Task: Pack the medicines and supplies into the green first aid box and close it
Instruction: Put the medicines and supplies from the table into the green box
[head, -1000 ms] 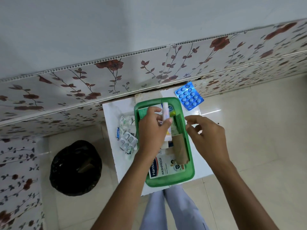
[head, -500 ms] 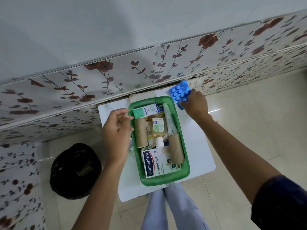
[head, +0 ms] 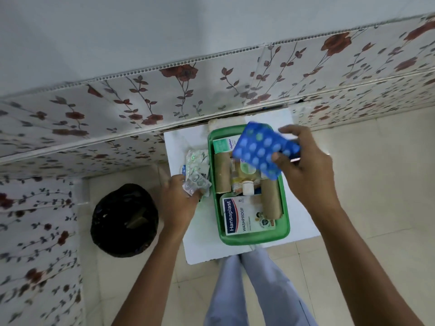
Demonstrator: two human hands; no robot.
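Observation:
The green first aid box (head: 254, 240) lies open on a small white table (head: 204, 248). Inside it I see a Hansaplast box (head: 247, 214), two brown rolls (head: 222, 172), a small bottle (head: 247, 177) and a green-and-white carton (head: 223, 145). My right hand (head: 306, 170) holds a blue blister pack (head: 259, 151) in the air over the far end of the box. My left hand (head: 179, 201) grips a silver blister strip (head: 196, 184) at the box's left side, where more strips and sachets (head: 197, 161) lie on the table.
A black-lined bin (head: 124, 220) stands on the floor left of the table. A floral-panelled wall (head: 211, 90) runs right behind the table. My legs (head: 254, 290) are under the table's near edge. Tiled floor lies to the right.
My right hand lifted the blue blister pack off the table's far right corner and brought it over the box. My left hand moved to the strips at the left and took hold of one.

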